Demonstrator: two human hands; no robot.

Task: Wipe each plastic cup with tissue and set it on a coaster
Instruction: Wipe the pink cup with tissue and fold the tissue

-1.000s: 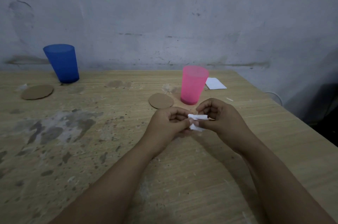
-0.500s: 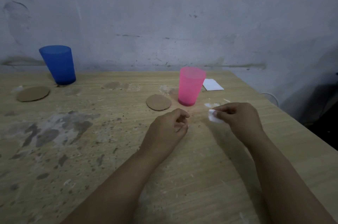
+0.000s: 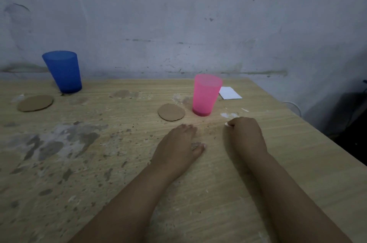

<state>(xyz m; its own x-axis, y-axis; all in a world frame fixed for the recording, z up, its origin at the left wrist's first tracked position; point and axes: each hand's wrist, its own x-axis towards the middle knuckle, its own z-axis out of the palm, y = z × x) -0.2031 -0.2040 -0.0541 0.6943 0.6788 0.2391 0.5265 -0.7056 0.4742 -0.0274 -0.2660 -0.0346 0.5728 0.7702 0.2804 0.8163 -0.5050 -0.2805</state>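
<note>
Resting flat on table (image 3: 83, 173), left hand (image 3: 178, 143) fingers relaxed; right hand (image 3: 245, 133) curled, seemingly pinching tissue (image 3: 226, 123).

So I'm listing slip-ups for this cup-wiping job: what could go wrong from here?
The tissue is balled up in the right hand, showing only a sliver; it may wipe poorly or shed more white scraps. The pink cup stands on the table beside its coaster; a clumsy reach could tip it.
</note>
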